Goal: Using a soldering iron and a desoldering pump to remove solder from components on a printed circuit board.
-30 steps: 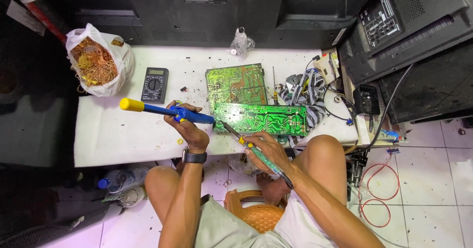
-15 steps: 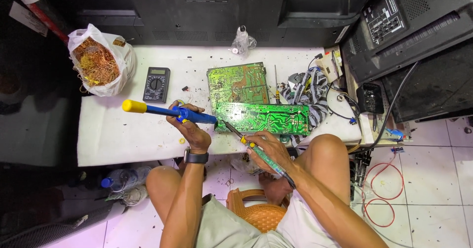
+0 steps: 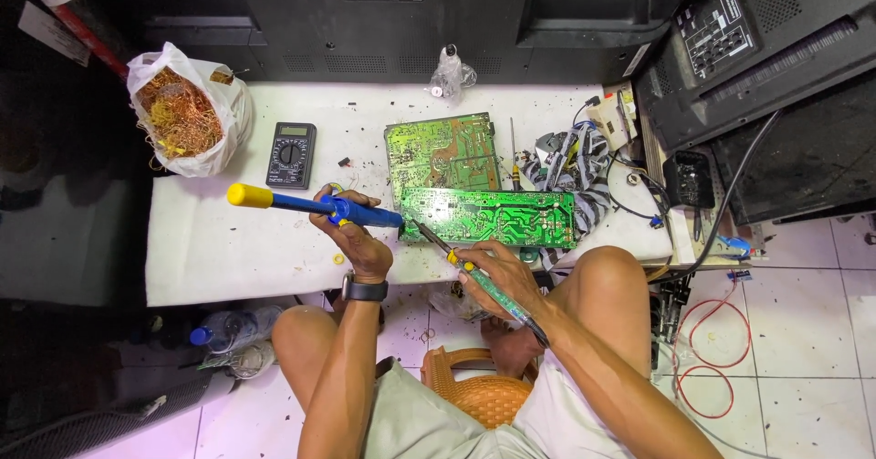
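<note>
Over white table, left hand grips blue desoldering pump, seemingly.

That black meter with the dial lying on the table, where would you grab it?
Probably across the long sides of the multimeter, coming down from above. It lies flat, face up on the white table, apart from the bag of copper wire, with both long edges bare. Neither hand is on it.
</note>
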